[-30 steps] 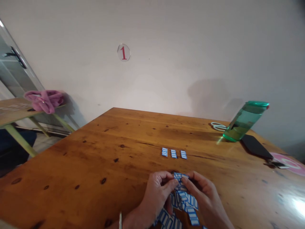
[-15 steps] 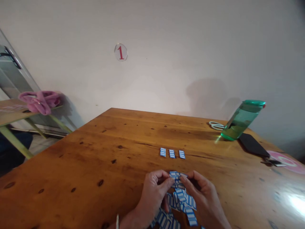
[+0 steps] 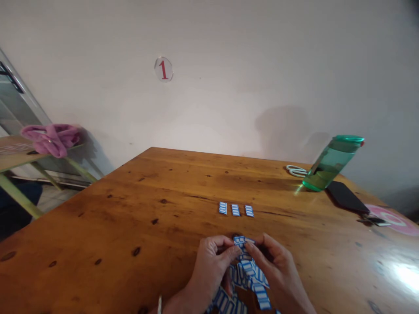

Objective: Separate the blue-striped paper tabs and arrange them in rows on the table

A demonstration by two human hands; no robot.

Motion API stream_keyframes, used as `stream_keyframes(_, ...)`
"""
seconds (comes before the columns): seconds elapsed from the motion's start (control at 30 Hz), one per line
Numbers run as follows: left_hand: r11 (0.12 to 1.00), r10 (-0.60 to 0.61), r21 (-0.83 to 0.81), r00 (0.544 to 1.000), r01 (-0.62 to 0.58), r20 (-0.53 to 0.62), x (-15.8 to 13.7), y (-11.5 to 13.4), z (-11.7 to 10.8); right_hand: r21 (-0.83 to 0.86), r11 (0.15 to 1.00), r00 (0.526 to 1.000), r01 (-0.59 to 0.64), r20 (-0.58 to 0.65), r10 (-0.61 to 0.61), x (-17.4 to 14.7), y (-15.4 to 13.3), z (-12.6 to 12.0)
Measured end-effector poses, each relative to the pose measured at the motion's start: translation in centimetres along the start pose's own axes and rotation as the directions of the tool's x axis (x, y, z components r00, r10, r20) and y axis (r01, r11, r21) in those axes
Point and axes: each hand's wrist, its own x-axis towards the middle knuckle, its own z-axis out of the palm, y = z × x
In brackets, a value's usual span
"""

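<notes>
My left hand [image 3: 214, 266] and my right hand [image 3: 275, 264] meet near the table's front, thumbs and fingers pinched on small blue-and-white label stickers [image 3: 239, 240]. Each hand grips one side of these pieces, and the fingertips partly hide them. Below and between the hands lies a loose pile of more such label stickers [image 3: 261, 294], some covered by my left hand and wrist. Farther out, three small label pieces [image 3: 235, 210] lie in a row, spaced apart on the wood.
The wooden table [image 3: 176, 179] reaches to a pale wall. At its right stand a green water bottle [image 3: 334, 163], a dark phone-like slab [image 3: 347, 197], keys [image 3: 373, 220], a pink round mat [image 3: 397, 222] and a white coiled cable [image 3: 295, 170]. A pink cloth [image 3: 50, 138] lies on another table at left.
My hands stay pinched on the labels, with the fingers shifting only slightly closer together. The view has moved a little; the row and the pile look the same.
</notes>
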Motion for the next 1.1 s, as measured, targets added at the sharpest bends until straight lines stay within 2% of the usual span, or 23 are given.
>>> stream_keyframes(0.67,0.999,-0.006,0.048,0.999,0.005,0.032,-0.10,0.43,-0.07,0.054,0.998,0.997,0.012,0.070,-0.016,0.04,0.27,0.15)
stream_keyframes(0.87,0.994,0.104,0.026,0.993,-0.106,0.055,-0.15,0.79,0.09,0.026,0.999,0.999,0.022,0.048,-0.024,0.13,0.39,0.17)
stream_keyframes(1.1,0.987,0.150,0.047,0.987,-0.153,0.054,-0.10,0.56,0.38,-0.040,0.998,0.999,0.038,0.035,-0.036,0.00,-0.50,0.42)
